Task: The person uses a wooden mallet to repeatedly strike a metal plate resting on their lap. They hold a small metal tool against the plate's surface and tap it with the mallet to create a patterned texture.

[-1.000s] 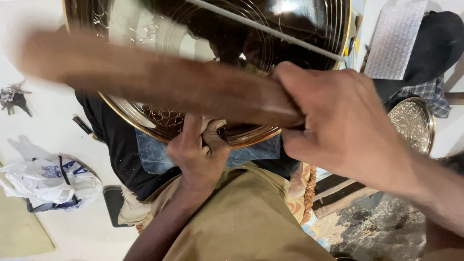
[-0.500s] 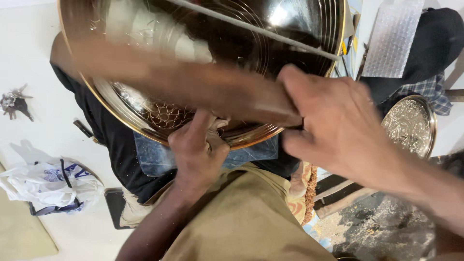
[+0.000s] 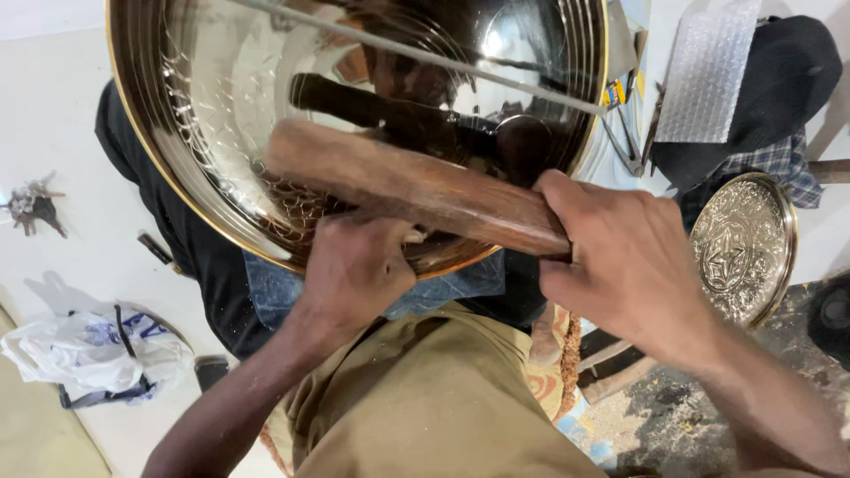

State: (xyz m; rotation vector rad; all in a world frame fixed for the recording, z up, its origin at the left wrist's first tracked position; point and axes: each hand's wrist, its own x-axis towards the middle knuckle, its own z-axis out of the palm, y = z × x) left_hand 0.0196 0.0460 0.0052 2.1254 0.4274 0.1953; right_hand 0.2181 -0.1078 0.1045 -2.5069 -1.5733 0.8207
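Observation:
A large shiny brass-coloured metal tray with an engraved pattern stands tilted on my lap, filling the top of the view. My left hand is closed at its lower rim, gripping a small tool pressed against the metal; the tool itself is mostly hidden by my fingers. My right hand grips a thick wooden mallet, whose head lies across the tray just above my left hand. A thin metal rod crosses the tray's upper part.
A smaller engraved round metal plate lies to the right. A white plastic bag and a bunch of keys lie on the pale floor at left. Bubble wrap and dark cloth lie at top right.
The wooden mallet has swung down and right, from stretched out over the tray's left side to resting just above my left hand. The tray now fills more of the view.

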